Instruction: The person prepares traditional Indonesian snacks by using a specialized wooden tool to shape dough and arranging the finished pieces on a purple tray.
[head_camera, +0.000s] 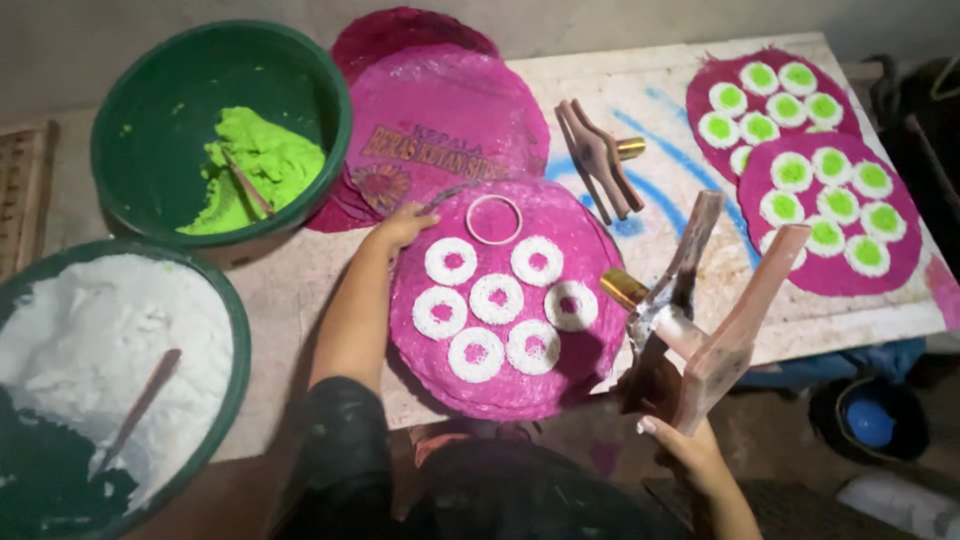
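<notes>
Fingers (415, 218) on pink mat (500, 390) | green basin (150, 150): green paste (265, 160), maybe dough

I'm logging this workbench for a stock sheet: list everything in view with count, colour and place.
green basins: two, left side; one holds green paste, one white powder, a stick in each
pink mats: stack at centre and behind, two at right
white dough rings: seven, on centre mat
thin ring: one, white, top of centre mat
green-filled rings: about sixteen, on right mats
wooden press: one, brownish, lying on table
blue round thing: one, floor, lower right
left hand: on centre mat's edge
right hand: holds second wooden press
</notes>
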